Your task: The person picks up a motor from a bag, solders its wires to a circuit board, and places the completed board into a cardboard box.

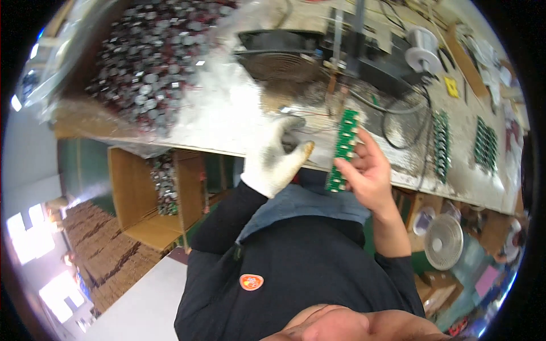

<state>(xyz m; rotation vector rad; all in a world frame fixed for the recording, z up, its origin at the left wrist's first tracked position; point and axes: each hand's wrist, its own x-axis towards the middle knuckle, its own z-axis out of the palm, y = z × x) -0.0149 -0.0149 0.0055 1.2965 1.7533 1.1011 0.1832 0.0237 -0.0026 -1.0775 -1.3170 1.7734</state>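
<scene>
My right hand [368, 169] is bare and closed on a long green circuit board [345, 138], thumb on one face and fingers behind it. The strip is held nearly upright by the table's front edge, with pale small parts along it. To its left my left hand [277, 152], in a white glove with dark, worn fingertips, is half curled. A gap shows between its thumb and index finger, and I see nothing gripped there. Just beyond its fingertips lies a small silvery part [284, 108] with thin red wires [315, 114] running right, toward the base of an upright metal stand [339, 57].
A heap of silvery discs with red wires [151, 85] fills the table's left side, by clear plastic. Behind my hands stands a round black fan [281, 57]. A solder spool [422, 50], yellow-handled tool [451, 87] and green board stacks [441, 145] lie right. A cardboard box [139, 196] sits below left.
</scene>
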